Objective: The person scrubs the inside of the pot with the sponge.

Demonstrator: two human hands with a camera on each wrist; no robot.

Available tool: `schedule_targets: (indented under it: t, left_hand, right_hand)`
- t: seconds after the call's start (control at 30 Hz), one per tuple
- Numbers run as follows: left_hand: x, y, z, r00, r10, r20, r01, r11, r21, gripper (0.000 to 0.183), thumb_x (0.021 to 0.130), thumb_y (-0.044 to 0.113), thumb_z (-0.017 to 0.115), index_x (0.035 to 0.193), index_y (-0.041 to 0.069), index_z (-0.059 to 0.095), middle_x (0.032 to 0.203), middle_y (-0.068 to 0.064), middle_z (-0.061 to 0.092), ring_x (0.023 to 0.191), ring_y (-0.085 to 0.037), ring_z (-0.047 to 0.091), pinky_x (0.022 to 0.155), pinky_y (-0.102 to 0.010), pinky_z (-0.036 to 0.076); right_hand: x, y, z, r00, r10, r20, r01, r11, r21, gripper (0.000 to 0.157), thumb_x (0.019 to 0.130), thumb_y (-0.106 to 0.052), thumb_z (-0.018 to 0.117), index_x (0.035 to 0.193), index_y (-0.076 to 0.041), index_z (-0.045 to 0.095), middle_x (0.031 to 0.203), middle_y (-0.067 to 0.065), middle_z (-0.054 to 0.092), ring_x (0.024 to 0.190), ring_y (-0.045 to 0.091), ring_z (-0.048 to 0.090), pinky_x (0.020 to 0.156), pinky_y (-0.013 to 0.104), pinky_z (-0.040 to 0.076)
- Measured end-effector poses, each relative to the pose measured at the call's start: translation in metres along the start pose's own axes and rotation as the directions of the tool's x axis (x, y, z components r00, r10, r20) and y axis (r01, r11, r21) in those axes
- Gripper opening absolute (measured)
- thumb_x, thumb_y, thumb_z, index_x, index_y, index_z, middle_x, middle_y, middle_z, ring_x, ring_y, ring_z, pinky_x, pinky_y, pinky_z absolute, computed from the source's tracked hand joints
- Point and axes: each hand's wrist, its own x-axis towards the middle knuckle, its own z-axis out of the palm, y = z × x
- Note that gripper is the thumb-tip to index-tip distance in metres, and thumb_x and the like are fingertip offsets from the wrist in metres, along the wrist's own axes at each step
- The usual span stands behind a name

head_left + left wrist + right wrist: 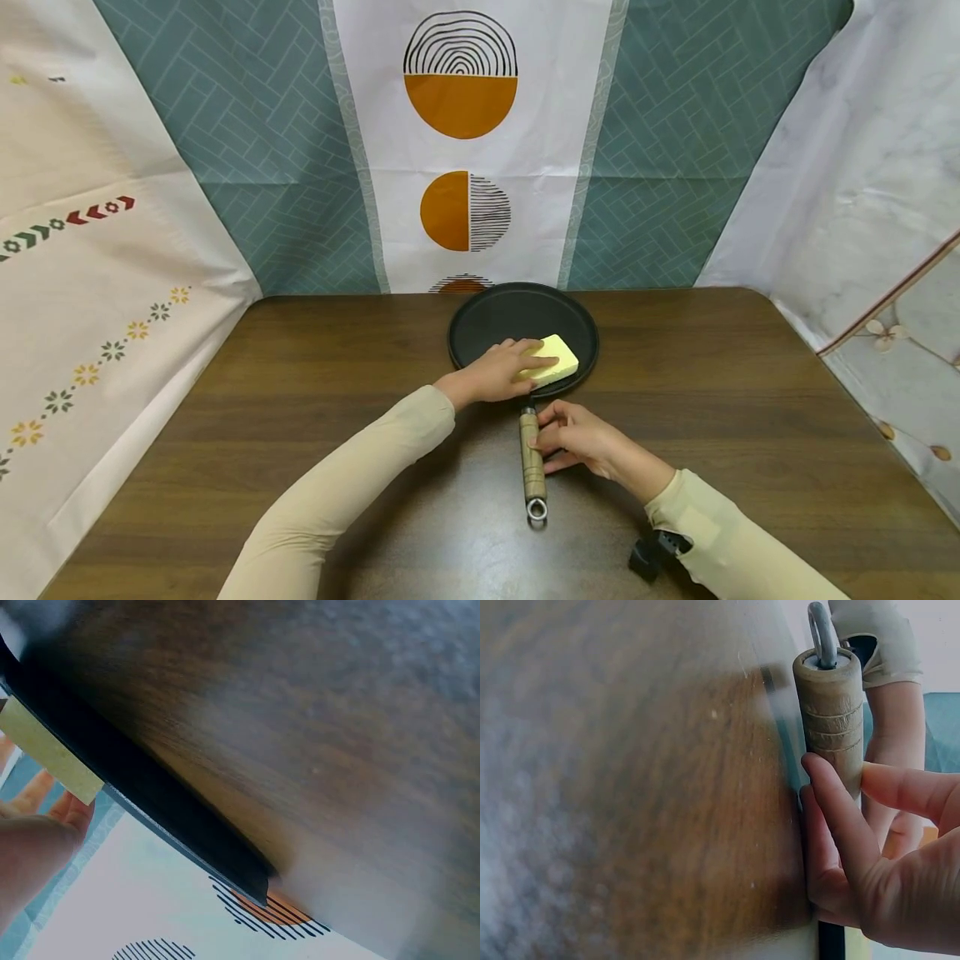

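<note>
A round black frying pan (pixel 517 312) lies on the table, its wooden handle (pixel 532 467) pointing toward me and ending in a metal ring. On the pan's near right part sits a pale yellow sponge (pixel 564 360), a flat rectangular block. My left hand (pixel 495 372) holds the sponge from the left, fingers spread across its top and thumb at its near side. In the left wrist view the sponge (pixel 52 750) lies against the dark pan (pixel 142 780). My right hand (pixel 581 437) grips the handle from the right, with thumb and fingers on either side of the wood (pixel 836 712).
The brown wooden table (pixel 337 358) extends around the pan on all sides. Behind it hangs a patterned cloth (pixel 285 167), and light cloths flank the left and right edges. A black strap device (pixel 652 554) sits at my right wrist.
</note>
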Motion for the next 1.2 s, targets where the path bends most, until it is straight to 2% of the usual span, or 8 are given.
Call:
schedule_targets:
  t: [0.3, 0.5, 0.87, 1.2]
  left_hand:
    - [-0.005, 0.002, -0.007, 0.993, -0.106, -0.057, 0.104, 0.994, -0.035, 0.052, 0.099, 0.028, 0.054, 0.149, 0.027, 0.038, 0.155, -0.009, 0.027, 0.130, -0.032, 0.037, 0.104, -0.049, 0.033]
    - [-0.013, -0.002, -0.012, 0.972, -0.193, -0.132, 0.188, 0.981, -0.046, 0.052, 0.099, 0.029, 0.054, 0.149, 0.025, 0.038, 0.155, -0.010, 0.028, 0.125, -0.034, 0.040, 0.102, -0.050, 0.034]
    - [-0.033, -0.022, -0.021, 0.909, -0.343, -0.236, 0.352, 0.936, -0.002, 0.052, 0.100, 0.028, 0.053, 0.149, 0.021, 0.038, 0.154, -0.013, 0.030, 0.114, -0.037, 0.045, 0.095, -0.050, 0.038]
    - [-0.047, -0.040, -0.026, 0.829, -0.480, -0.288, 0.506, 0.862, 0.021, 0.052, 0.101, 0.027, 0.049, 0.150, 0.018, 0.036, 0.153, -0.016, 0.031, 0.112, -0.041, 0.045, 0.092, -0.051, 0.039]
  right_hand:
    - [-0.002, 0.001, 0.000, 1.000, 0.000, -0.007, 0.000, 1.000, -0.013, 0.039, 0.087, -0.003, 0.064, 0.116, 0.010, 0.042, 0.101, 0.017, 0.058, 0.082, 0.020, 0.061, 0.069, 0.037, 0.057]
    - [-0.001, 0.002, 0.001, 1.000, 0.006, -0.012, -0.006, 1.000, -0.011, 0.038, 0.086, -0.002, 0.064, 0.116, 0.010, 0.043, 0.101, 0.017, 0.058, 0.082, 0.020, 0.061, 0.070, 0.037, 0.057]
    - [-0.001, 0.001, 0.001, 1.000, -0.004, 0.001, 0.004, 1.000, -0.015, 0.039, 0.087, -0.003, 0.063, 0.116, 0.010, 0.042, 0.102, 0.018, 0.059, 0.083, 0.021, 0.061, 0.071, 0.037, 0.057]
    - [-0.002, 0.000, 0.002, 1.000, -0.012, 0.019, 0.012, 1.000, -0.021, 0.040, 0.087, -0.003, 0.064, 0.117, 0.011, 0.041, 0.105, 0.020, 0.059, 0.085, 0.021, 0.062, 0.072, 0.038, 0.056]
